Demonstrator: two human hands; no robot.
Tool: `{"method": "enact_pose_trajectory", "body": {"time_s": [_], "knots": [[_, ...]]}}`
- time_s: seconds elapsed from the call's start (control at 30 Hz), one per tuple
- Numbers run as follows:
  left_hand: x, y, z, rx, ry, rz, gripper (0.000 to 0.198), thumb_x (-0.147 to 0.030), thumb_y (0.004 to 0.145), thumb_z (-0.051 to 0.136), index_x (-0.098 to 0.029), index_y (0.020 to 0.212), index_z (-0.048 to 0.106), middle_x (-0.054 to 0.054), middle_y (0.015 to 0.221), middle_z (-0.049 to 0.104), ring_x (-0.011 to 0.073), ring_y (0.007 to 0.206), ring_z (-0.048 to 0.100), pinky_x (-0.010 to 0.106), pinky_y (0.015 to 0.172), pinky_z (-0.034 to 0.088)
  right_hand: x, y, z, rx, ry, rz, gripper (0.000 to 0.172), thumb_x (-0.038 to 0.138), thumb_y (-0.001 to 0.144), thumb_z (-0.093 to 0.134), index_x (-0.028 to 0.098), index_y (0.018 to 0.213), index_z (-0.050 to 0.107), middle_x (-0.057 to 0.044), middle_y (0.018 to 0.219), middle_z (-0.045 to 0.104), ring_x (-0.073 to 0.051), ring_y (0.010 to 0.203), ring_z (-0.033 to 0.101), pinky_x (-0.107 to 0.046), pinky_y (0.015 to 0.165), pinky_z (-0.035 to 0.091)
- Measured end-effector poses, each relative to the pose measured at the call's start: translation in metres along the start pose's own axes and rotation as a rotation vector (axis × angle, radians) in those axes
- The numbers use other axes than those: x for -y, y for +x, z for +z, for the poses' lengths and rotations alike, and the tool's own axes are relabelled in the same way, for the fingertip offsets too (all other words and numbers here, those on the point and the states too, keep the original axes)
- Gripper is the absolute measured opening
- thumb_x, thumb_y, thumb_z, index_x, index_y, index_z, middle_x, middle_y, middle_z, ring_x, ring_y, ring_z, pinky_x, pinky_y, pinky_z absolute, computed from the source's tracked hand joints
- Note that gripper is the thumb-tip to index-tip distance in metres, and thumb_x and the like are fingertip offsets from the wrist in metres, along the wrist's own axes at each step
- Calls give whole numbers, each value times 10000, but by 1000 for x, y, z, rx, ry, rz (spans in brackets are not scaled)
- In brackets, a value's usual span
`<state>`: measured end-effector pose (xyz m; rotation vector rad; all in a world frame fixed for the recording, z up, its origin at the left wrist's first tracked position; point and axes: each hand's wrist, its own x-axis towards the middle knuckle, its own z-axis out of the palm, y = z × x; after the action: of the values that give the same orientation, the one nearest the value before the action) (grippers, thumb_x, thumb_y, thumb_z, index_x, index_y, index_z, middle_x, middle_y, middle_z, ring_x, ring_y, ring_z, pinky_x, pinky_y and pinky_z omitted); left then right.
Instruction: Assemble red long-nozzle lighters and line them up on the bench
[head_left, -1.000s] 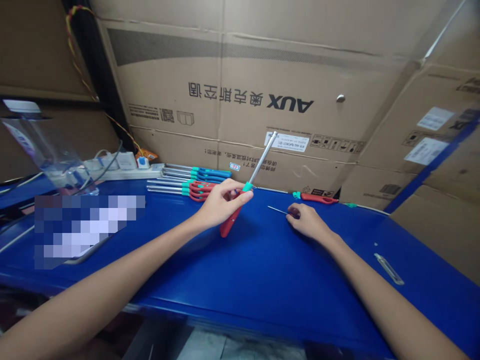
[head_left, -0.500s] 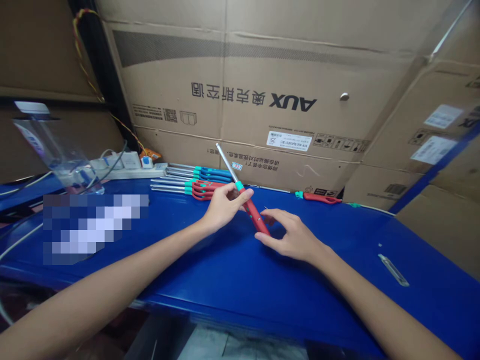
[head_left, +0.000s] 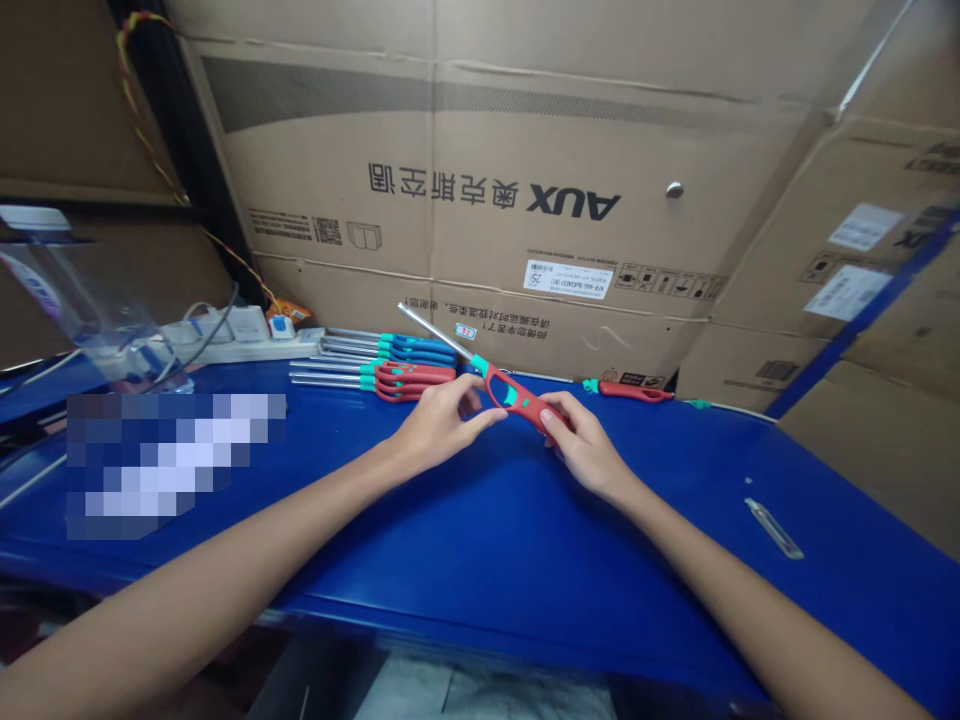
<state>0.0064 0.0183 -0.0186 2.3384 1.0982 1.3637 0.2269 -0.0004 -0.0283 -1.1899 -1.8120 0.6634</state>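
Observation:
A long-necked gas lighter with a red handle, green collar and trigger, and thin metal barrel is held up over the blue table. My right hand grips the rear end of its handle, thumb on top. The barrel slants up to the left. Beside the trigger loop is my left hand, its fingers loosely curled and thumb apart from them. The thumb tip is at the loop's lower edge; whether it touches cannot be told. Just behind the left hand lie several red lighters and several blue lighters, barrels to the left.
Another red lighter lies at the table's back edge. A small clear tube rests on the blue table at right. Left stand a plastic bottle and a power strip with cables. A large carton forms the back wall.
The lighter has turned, its trigger loop now showing and its barrel lying flatter to the left. My left hand has released the collar; my right hand has closed on the handle's end.

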Motion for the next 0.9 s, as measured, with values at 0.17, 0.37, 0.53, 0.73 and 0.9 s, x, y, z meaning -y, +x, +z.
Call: {"method": "enact_pose_trajectory", "body": {"time_s": [0.17, 0.37, 0.53, 0.73, 0.9], "knots": [[8, -2, -4, -12, 193, 249, 244, -375, 859, 646, -153, 935, 578, 3, 721, 629, 123, 611, 581, 248, 585, 479, -4, 1, 1, 16, 32, 40, 258, 412, 909, 441, 222, 1033, 565, -8, 788, 598, -160, 641, 541, -277, 574, 425], [3, 1, -3, -28, 372, 513, 228, -316, 953, 509, -136, 946, 649, 45, 708, 658, 141, 608, 594, 255, 576, 470, 3, -1, 2, 36, 34, -15, 287, 418, 912, 439, 210, 1065, 564, -32, 872, 622, -169, 721, 561, -295, 646, 460], [1, 3, -6, -105, 460, 589, 243, -325, 939, 536, -112, 915, 650, 66, 728, 665, 163, 650, 613, 279, 619, 486, 12, -3, 1, 31, 95, -26, 292, 417, 906, 441, 206, 1067, 562, -31, 870, 615, -152, 664, 556, -281, 592, 452], [3, 4, -10, -91, 538, 662, 229, -284, 959, 495, -137, 872, 648, 37, 671, 637, 151, 630, 583, 275, 622, 467, 19, -2, -3, 3, 142, -34, 350, 496, 888, 486, 213, 1067, 590, -19, 775, 607, -153, 621, 556, -294, 585, 479], [21, 14, -29, -164, 559, 511, 248, -302, 950, 499, -142, 856, 663, 56, 711, 617, 154, 642, 559, 262, 595, 443, 2, 7, -10, -103, 180, -10, 463, 601, 854, 479, 192, 1039, 590, -54, 810, 627, -189, 715, 602, -308, 585, 508]]}}
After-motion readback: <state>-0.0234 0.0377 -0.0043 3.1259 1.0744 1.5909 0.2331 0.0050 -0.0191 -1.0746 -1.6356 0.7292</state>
